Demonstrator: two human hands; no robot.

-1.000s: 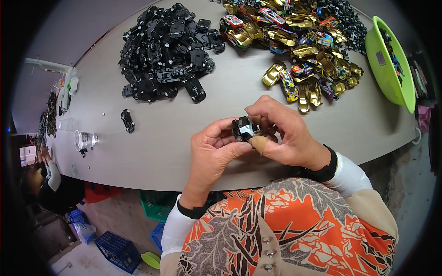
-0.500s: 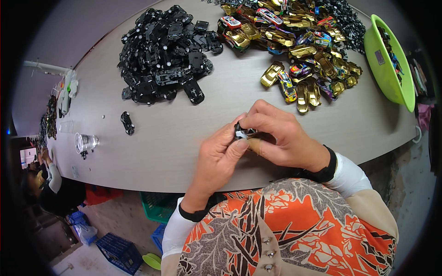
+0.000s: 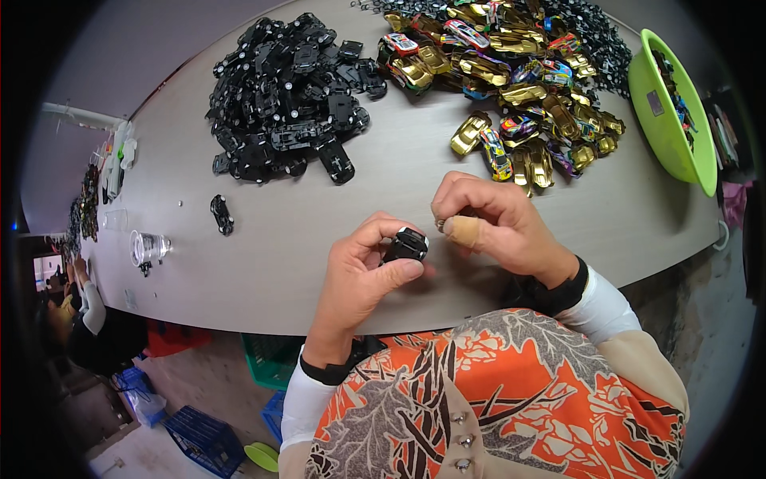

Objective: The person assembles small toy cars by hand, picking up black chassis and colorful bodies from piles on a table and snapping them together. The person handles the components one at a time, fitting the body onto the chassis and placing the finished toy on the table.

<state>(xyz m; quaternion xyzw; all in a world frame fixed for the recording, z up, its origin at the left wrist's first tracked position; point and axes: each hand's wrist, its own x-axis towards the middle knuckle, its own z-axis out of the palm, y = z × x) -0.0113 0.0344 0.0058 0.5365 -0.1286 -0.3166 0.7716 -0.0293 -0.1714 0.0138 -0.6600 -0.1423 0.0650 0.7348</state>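
Between the thumb and fingers of my left hand (image 3: 357, 275) is a black toy car chassis (image 3: 406, 247), tilted near the table's front edge. My right hand (image 3: 503, 230) is a little apart from it, thumb and fingertips pinched on a small part (image 3: 441, 225) too small to name; the thumb has a tan wrapping on it. A large heap of black chassis (image 3: 291, 100) lies beyond my left hand. Past my right hand is a heap of gold and colourful toy car bodies (image 3: 523, 92). One single black chassis (image 3: 222, 215) rests alone on the left.
A lime-green basin (image 3: 654, 120) holding parts stands at the right edge. Small dark parts (image 3: 598, 48) are heaped behind the bodies. On the left are a clear plastic cup (image 3: 148, 248) and a co-worker (image 3: 96, 327). Below are a green crate (image 3: 267, 359) and a blue crate (image 3: 205, 437).
My hands have drawn apart. The left moved slightly left and turned with the black chassis in it, while the right pulled away, still pinched.
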